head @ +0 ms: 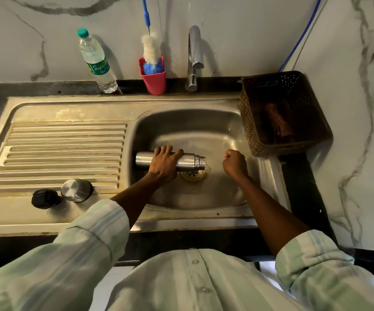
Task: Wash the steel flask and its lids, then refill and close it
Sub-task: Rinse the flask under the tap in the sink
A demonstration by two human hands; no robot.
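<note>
Your left hand point(164, 163) grips the steel flask point(190, 162) sideways over the sink point(181, 122) drain; your right hand point(234, 163) is a fist holding nothing visible.

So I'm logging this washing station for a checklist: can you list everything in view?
steel flask: 1, silver, sideways over drain
steel lid: 1, silver, drainboard front
black lid: 1, black, beside steel lid
sink: 1, steel
tap: 1, chrome, behind basin
water bottle: 1, clear, green cap, counter
pink cup: 1, holds brush
bottle brush: 1, white-blue
basket: 1, brown, right of sink
left hand: grips flask
right hand: fisted, apparently empty
</note>
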